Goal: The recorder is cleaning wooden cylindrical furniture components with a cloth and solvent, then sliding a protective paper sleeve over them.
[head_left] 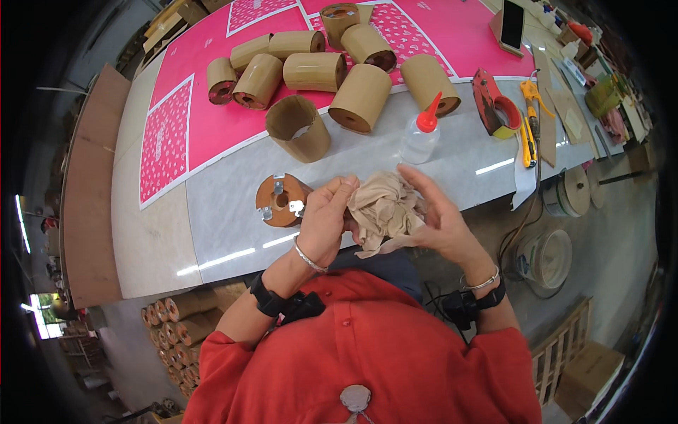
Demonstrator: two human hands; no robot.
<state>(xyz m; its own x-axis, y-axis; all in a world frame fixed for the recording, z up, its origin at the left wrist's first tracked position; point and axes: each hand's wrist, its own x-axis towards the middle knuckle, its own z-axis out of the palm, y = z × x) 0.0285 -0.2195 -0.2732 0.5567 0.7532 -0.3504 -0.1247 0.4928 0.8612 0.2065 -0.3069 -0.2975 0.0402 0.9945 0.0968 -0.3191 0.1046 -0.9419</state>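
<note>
Above the table's near edge, a crumpled beige cloth point(387, 212) is bunched between my two hands. My left hand point(326, 215) is closed, pinching the cloth's left side between thumb and fingers. Around its right side curves my right hand point(448, 222), thumb and index finger spread apart, cupping the cloth; the other fingers are hidden. Beside my left hand stands a short brown roll point(272, 189) with metal clips on its round top. Beyond it is a hollow cardboard tube point(300, 134), standing upright. A clear squeeze bottle point(419, 141) with a red nozzle stands just past my right hand.
Several brown paper-wrapped rolls point(361, 95) lie and stand on a pink printed sheet point(169, 92). To the right are a red tape dispenser point(491, 106), a yellow cutter point(526, 141) and a propped phone point(510, 27). Below are a white bucket point(544, 258) and stacked rolls point(187, 332).
</note>
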